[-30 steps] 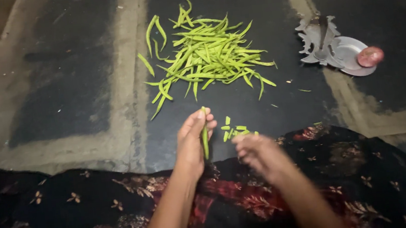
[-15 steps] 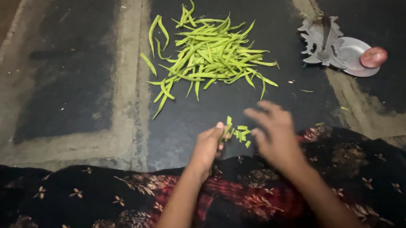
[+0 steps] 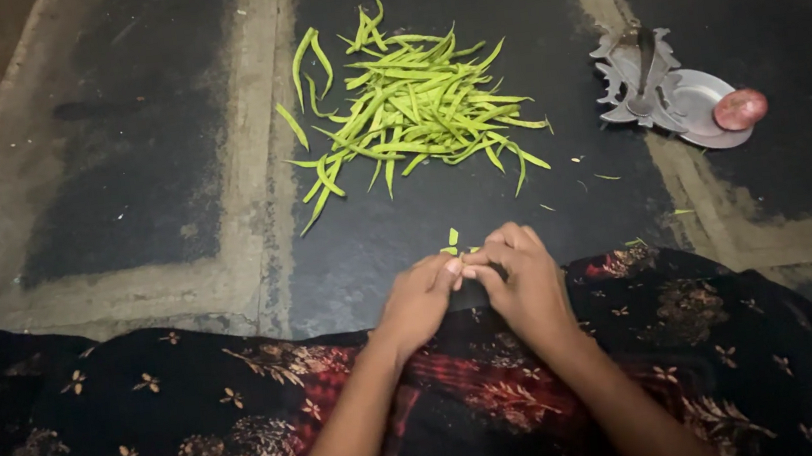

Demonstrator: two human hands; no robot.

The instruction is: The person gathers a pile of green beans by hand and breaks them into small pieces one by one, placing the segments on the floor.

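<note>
While both hands meet over the lap:
Left hand [image 3: 421, 300]: fingers pinched on a small bean piece [image 3: 452, 238].
Right hand [image 3: 522, 276]: fingers curled, touching the left's tips; grasp unclear.
Bean pile [image 3: 413, 107]: on the floor [image 3: 150, 184] at 12 o'clock.
Metal plate [image 3: 690, 103]: at 2 o'clock, holding a reddish onion [image 3: 739, 109] at its rim.
Floral cloth [image 3: 144, 416]: covering the lap.

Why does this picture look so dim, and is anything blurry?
Head view: dim light, brightest on the pile of green beans, falling off to near black at the corners; the left hand and right hand look sharp; the floral cloth loses detail in shadow.
</note>
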